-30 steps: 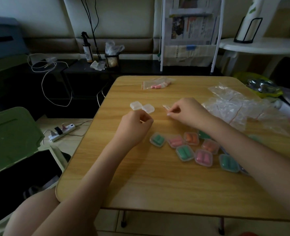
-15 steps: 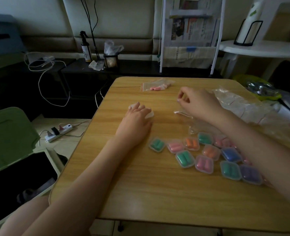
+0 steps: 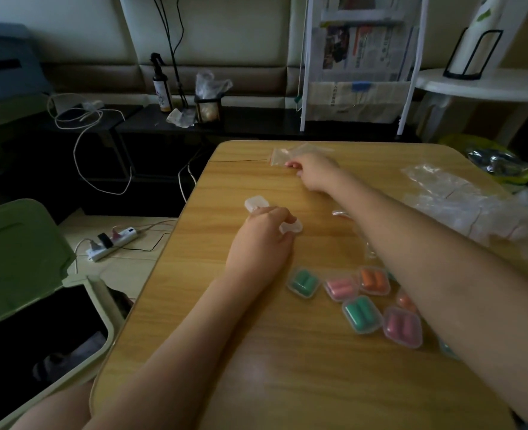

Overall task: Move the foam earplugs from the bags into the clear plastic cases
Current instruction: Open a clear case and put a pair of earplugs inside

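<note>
While the right hand (image 3: 314, 172) reaches to the table's (image 3: 256, 367) far edge and touches a small clear bag (image 3: 283, 155) lying flat, long axis left-to-right, whether it grips is unclear. Nearer, the left hand (image 3: 261, 243) holds an open, empty clear case (image 3: 290, 226). Filled cases (image 3: 362, 310) cluster beside the right forearm.

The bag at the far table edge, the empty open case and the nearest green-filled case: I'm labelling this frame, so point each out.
bag (image 3: 283, 154): head view, its clear left part.
empty open case (image 3: 255, 202): head view, exposed half.
green-filled case (image 3: 362, 315): head view, lid centre.
</note>
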A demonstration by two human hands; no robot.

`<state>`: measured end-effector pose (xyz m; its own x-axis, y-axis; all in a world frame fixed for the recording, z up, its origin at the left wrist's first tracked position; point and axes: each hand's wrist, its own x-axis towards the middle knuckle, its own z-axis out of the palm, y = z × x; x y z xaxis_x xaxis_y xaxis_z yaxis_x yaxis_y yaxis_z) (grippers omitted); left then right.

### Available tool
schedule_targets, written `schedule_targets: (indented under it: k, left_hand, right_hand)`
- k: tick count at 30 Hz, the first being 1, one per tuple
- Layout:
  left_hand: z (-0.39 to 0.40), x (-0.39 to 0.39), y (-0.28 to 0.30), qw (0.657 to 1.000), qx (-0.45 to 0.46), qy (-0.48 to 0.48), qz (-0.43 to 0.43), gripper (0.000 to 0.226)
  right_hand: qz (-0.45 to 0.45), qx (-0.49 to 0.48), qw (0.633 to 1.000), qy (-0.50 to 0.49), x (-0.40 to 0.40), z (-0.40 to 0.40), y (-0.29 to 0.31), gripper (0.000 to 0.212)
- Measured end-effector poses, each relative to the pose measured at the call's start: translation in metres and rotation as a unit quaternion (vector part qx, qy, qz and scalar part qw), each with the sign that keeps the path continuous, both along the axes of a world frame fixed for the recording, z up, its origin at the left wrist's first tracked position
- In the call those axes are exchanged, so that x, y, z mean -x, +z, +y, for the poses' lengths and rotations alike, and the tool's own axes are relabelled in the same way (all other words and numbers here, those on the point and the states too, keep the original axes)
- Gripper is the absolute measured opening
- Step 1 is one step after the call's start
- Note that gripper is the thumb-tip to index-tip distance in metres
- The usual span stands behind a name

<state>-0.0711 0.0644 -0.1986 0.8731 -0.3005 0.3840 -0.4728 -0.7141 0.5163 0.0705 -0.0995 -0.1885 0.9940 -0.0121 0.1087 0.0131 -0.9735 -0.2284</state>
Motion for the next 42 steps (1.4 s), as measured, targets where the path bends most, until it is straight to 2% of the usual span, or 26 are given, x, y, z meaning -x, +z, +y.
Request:
schedule_targets:
  k: [4,8,10,12,15,17,20,23,27,32,36,39,42]
  left_hand:
    - [-0.002,-0.001,-0.002,1.0,-0.007,0.0,0.007,0.026]
    - [-0.003,0.0,0.0,1.0,0.019,-0.004,0.006,0.025]
    - [-0.002,0.003,0.006,0.996,0.088,0.008,0.027,0.03]
    - [0.001,0.006,0.014,0.978,0.197,0.036,0.061,0.034]
    - [0.009,0.006,0.022,0.941,0.313,0.06,0.112,0.032]
    - [0.012,0.007,0.026,0.917,0.367,0.036,0.151,0.024]
    - [0.01,0.014,0.029,0.897,0.401,-0.001,0.188,0.006]
    - [0.007,0.022,0.03,0.876,0.42,-0.028,0.235,0.006]
    - [0.004,0.03,0.03,0.836,0.464,-0.065,0.286,0.013]
    - [0.0,0.031,0.03,0.832,0.471,-0.071,0.285,0.021]
    - [0.003,0.026,0.029,0.824,0.488,-0.069,0.28,0.032]
    - [0.005,0.024,0.03,0.827,0.495,-0.068,0.259,0.031]
    - [0.005,0.022,0.033,0.843,0.488,-0.063,0.217,0.02]
  right_hand:
    - [-0.059,0.033,0.998,0.012,0.008,0.0,0.003,0.012]
    - [-0.128,0.084,0.987,0.039,0.027,0.0,0.011,0.011]
    - [-0.201,0.041,0.977,0.063,0.046,0.005,0.02,0.009]
    - [-0.268,0.003,0.959,0.098,0.073,0.012,0.03,0.01]
    - [-0.304,-0.006,0.94,0.153,0.121,0.016,0.034,0.012]
    - [-0.31,-0.015,0.937,0.16,0.15,0.012,0.029,0.013]
    - [-0.311,-0.037,0.938,0.15,0.174,0.005,0.021,0.018]
    - [-0.309,-0.053,0.941,0.125,0.189,0.004,0.022,0.024]
    - [-0.236,-0.193,0.945,0.118,0.213,0.019,0.026,0.031]
    - [-0.185,-0.324,0.924,0.079,0.214,0.033,0.026,0.024]
    - [-0.129,-0.416,0.896,0.087,0.206,0.031,0.031,0.018]
    - [-0.071,-0.476,0.871,0.099,0.197,0.025,0.039,0.017]
    - [-0.061,-0.483,0.869,0.095,0.187,0.024,0.042,0.017]
